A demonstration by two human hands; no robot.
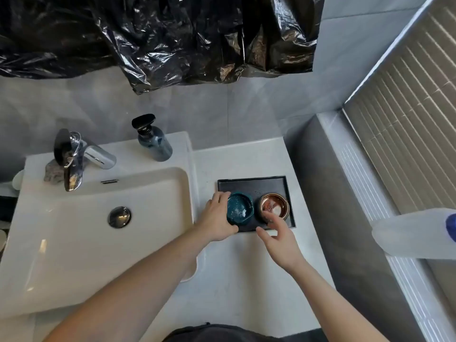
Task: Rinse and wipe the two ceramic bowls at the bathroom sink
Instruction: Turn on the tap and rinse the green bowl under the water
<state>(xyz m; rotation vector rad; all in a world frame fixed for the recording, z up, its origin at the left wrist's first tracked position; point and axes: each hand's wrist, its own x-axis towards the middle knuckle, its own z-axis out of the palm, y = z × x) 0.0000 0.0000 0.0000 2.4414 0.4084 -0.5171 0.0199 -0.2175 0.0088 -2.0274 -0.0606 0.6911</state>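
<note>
Two small ceramic bowls stand side by side on a black tray [254, 185] on the white counter right of the sink [74, 233]. The teal bowl [239, 209] is on the left, with specks inside. My left hand [217, 217] is wrapped around its left side, thumb at the near rim and fingers at the far rim. The brown bowl [274, 204] on the right holds reddish residue. My right hand [277, 234] hovers at its near rim with fingers spread, holding nothing.
A chrome faucet [96, 155] and a dark soap pump bottle [154, 141] stand behind the basin, whose drain [119, 216] is shut. Black plastic sheeting [158, 38] covers the wall above. A window ledge with blinds [404, 134] runs along the right, with a pale blurred bottle [414, 234].
</note>
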